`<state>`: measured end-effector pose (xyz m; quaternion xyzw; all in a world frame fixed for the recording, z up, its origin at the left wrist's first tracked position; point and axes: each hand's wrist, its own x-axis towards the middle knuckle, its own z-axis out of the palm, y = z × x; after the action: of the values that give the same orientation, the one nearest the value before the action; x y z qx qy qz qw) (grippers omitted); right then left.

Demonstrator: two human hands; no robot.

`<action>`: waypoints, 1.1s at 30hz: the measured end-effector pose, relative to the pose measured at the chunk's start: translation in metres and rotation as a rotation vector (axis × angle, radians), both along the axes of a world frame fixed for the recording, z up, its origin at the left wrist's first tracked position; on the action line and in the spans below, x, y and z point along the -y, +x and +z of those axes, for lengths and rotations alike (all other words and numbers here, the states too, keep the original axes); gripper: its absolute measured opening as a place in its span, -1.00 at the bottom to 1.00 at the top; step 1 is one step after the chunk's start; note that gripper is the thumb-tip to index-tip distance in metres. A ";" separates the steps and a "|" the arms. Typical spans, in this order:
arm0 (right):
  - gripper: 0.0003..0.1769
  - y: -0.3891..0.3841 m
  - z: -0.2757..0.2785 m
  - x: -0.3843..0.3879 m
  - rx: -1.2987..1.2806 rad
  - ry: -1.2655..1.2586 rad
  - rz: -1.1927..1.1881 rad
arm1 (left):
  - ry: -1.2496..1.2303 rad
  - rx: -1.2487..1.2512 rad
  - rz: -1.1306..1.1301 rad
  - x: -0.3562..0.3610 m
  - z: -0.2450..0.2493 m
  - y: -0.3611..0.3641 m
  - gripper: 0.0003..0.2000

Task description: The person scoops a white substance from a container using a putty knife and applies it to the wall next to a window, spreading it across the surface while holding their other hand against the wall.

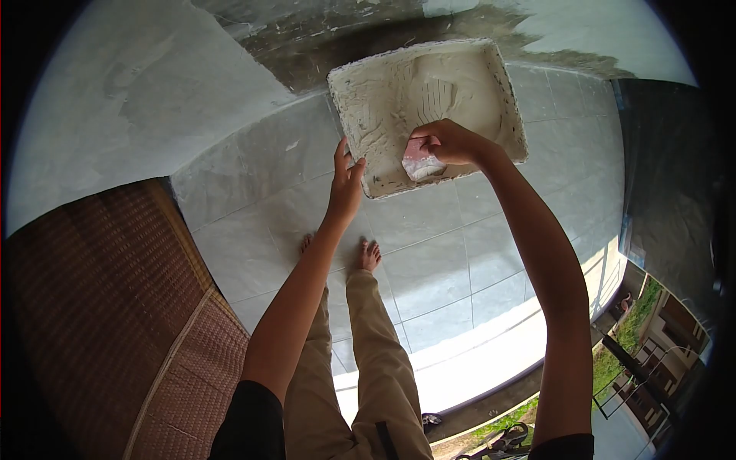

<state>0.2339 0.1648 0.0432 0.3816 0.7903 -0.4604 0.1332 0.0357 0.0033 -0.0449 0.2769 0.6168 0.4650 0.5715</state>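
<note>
A rectangular tray (pixel 353 165) holds wet, cream-coloured plaster (pixel 468 84), spread in ridges and grooves. My left hand (pixel 349 180) grips the tray's near left rim, with the thumb at the wall and the fingers on the outer side. Over the near part of the tray, my right hand (pixel 452 143) is closed around a flat pink scraper (pixel 418 151). Pale plaster coats the scraper's lower part, which is down near the tray's near wall. Part of the scraper is hidden by my fingers.
Grey floor tiles (pixel 422 222) lie under the tray and my bare feet (pixel 369 254). Beyond stands a patchy wall (pixel 176 77). A brown woven mat (pixel 115 307) is at left, a dark sheet (pixel 667 169) at right. Sunlight falls on the floor's outer edge.
</note>
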 end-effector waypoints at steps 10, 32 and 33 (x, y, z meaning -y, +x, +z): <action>-0.69 0.000 -0.027 -0.007 -0.083 -0.114 -0.113 | -0.010 0.050 -0.007 0.001 0.001 -0.003 -0.34; -0.50 -0.015 0.100 0.049 -1.360 -0.823 -1.100 | 0.337 -0.193 -0.016 -0.044 0.156 -0.073 -0.54; -0.49 -0.022 0.120 0.046 -1.418 -0.829 -1.059 | 0.381 -0.209 -0.012 -0.050 0.178 -0.081 -0.54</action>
<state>0.2122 0.1184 0.1636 0.2448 0.1892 -0.8248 -0.4733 -0.0450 0.0537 0.1327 0.4303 0.5719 0.5384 0.4448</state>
